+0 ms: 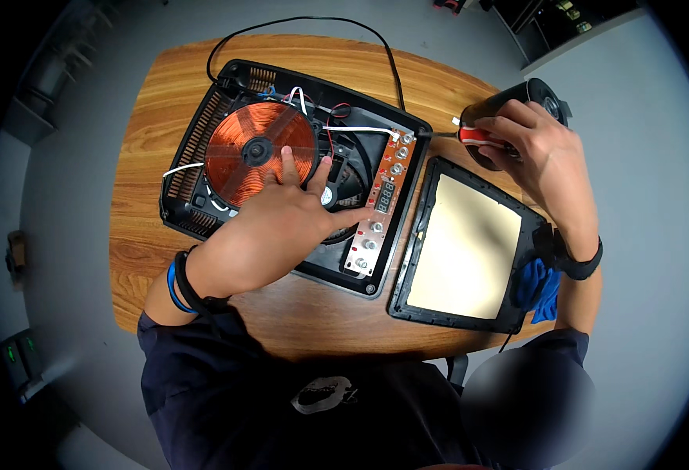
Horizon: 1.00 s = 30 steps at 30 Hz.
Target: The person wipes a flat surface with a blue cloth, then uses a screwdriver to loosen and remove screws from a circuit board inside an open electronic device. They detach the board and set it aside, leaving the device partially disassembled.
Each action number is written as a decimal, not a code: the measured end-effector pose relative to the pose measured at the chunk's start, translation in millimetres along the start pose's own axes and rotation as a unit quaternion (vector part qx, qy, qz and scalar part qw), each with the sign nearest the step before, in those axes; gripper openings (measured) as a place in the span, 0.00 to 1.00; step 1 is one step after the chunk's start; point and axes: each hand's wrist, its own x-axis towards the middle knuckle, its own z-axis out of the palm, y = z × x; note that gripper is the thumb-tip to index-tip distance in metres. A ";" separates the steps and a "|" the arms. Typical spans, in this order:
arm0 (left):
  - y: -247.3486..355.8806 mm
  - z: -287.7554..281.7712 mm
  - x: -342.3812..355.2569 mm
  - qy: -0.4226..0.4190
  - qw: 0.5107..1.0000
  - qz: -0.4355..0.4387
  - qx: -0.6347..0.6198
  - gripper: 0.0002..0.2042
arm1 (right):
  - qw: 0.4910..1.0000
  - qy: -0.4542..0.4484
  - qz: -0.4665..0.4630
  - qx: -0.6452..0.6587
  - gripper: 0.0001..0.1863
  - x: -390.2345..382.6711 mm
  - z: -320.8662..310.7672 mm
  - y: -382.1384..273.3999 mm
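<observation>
An opened induction cooker (178, 213) lies on the table, its black housing showing a round copper coil (231, 172), a fan and a narrow control board (382, 200). Over it my left hand (262, 227) is spread, holding nothing. Its fingertips rest at the coil and its thumb reaches to the control board. My right hand (548, 153) is closed around the red handle of a screwdriver (473, 136), whose shaft points left toward the housing's right corner. Just behind that hand is a dark cylindrical container (493, 107), partly hidden by the fingers.
The cooker's detached top panel (466, 251), pale inside with a black frame, lies right of the housing. A blue cloth (544, 288) sits beside it at the table's right edge. A black cord (313, 18) loops past the far edge of the wooden table (137, 180).
</observation>
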 end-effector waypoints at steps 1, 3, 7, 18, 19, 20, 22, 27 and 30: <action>0.2 -0.3 0.1 0.002 1.000 0.000 -0.002 0.52 | 1.000 0.005 0.002 -0.007 0.11 0.5 -2.6 -0.1; -0.3 1.7 -0.8 0.011 1.000 0.002 -0.011 0.51 | 1.000 -0.001 0.005 0.001 0.12 2.0 -6.2 -2.1; 0.1 -3.8 -0.4 0.000 1.000 0.005 -0.012 0.51 | 1.000 -0.016 -0.001 0.002 0.12 3.2 -7.9 -6.4; -2.4 2.3 -2.0 0.044 0.999 0.016 -0.011 0.51 | 1.000 -0.014 -0.008 0.003 0.11 8.5 -10.5 -8.8; -2.5 2.1 -2.3 0.043 0.999 0.016 -0.013 0.51 | 1.000 -0.021 -0.011 0.003 0.11 8.7 -10.7 -9.4; -2.3 1.6 -2.8 0.045 0.999 0.016 -0.012 0.51 | 1.000 -0.021 -0.011 0.003 0.11 9.5 -10.0 -10.1; -2.1 0.3 -3.3 0.049 0.999 0.019 -0.010 0.51 | 1.000 -0.021 -0.009 0.001 0.11 10.4 -8.5 -11.1; -2.3 0.6 -3.8 0.050 0.999 0.019 -0.008 0.51 | 1.000 -0.022 -0.006 0.003 0.11 10.8 -9.5 -7.8; -2.2 -0.7 -2.5 0.046 0.999 0.020 -0.007 0.51 | 1.000 -0.027 -0.005 0.001 0.12 10.6 -10.6 -6.8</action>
